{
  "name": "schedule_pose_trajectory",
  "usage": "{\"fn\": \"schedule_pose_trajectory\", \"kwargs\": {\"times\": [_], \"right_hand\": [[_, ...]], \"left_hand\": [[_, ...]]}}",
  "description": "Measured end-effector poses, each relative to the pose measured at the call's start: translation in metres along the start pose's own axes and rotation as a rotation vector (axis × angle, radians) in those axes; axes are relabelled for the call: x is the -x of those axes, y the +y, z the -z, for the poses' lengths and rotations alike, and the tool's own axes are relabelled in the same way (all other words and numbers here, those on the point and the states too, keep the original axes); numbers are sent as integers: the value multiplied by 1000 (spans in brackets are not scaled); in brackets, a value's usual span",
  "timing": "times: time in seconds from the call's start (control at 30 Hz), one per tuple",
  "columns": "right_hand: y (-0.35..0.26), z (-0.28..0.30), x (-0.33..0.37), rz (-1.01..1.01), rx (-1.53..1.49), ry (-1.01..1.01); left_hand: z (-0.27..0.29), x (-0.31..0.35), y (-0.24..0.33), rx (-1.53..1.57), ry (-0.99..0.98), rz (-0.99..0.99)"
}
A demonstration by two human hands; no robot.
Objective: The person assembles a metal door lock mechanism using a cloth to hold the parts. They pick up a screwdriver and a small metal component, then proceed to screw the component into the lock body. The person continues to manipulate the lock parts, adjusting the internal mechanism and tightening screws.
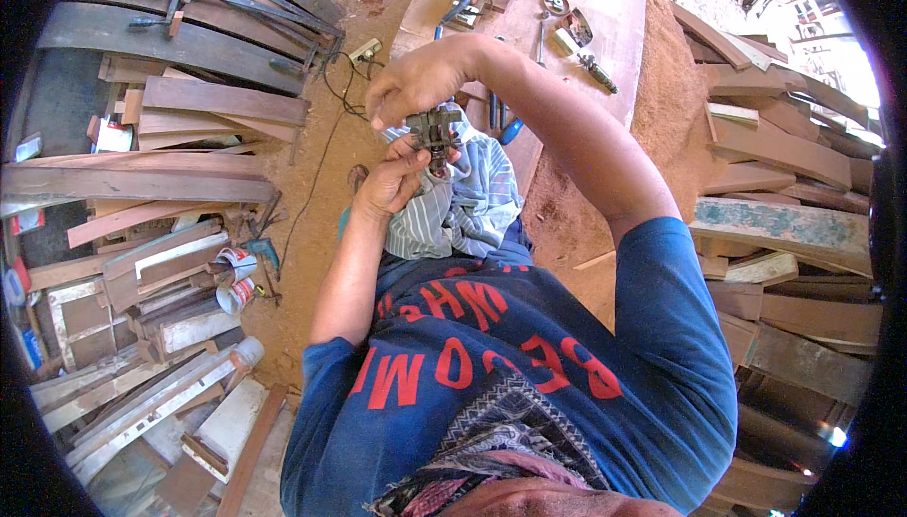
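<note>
As the left hand (pixel 389 184) pinches the lower end of a dark metal part (pixel 433 129), that grip probably steadies the piece and leaves its wider top reachable; the right hand (pixel 416 90) curls just above — whether its fingers pinch anything, I cannot tell. The part is held over a striped cloth (pixel 484 184) spread on the lap, likely as padding against dirt. Beyond, a blue-handled tool (pixel 511 131) and a dark cylindrical piece (pixel 597 73) lie on a plywood board (pixel 616 30) — presumably to stay within reach
</note>
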State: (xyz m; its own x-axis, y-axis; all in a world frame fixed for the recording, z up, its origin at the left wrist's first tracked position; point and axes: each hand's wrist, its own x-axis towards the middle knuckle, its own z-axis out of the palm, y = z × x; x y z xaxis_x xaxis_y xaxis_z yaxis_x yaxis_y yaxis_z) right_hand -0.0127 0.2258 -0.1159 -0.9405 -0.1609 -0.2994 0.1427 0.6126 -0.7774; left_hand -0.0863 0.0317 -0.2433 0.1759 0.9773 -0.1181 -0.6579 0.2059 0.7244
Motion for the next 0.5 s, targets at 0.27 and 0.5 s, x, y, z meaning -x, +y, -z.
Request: {"fn": "schedule_pose_trajectory", "kwargs": {"times": [0.27, 0.5], "right_hand": [[-9, 21, 63, -264, 103, 166], [-47, 15, 91, -174, -28, 372]], "left_hand": [[2, 3, 3, 79, 5, -12], [2, 4, 4, 61, 22, -42]]}}
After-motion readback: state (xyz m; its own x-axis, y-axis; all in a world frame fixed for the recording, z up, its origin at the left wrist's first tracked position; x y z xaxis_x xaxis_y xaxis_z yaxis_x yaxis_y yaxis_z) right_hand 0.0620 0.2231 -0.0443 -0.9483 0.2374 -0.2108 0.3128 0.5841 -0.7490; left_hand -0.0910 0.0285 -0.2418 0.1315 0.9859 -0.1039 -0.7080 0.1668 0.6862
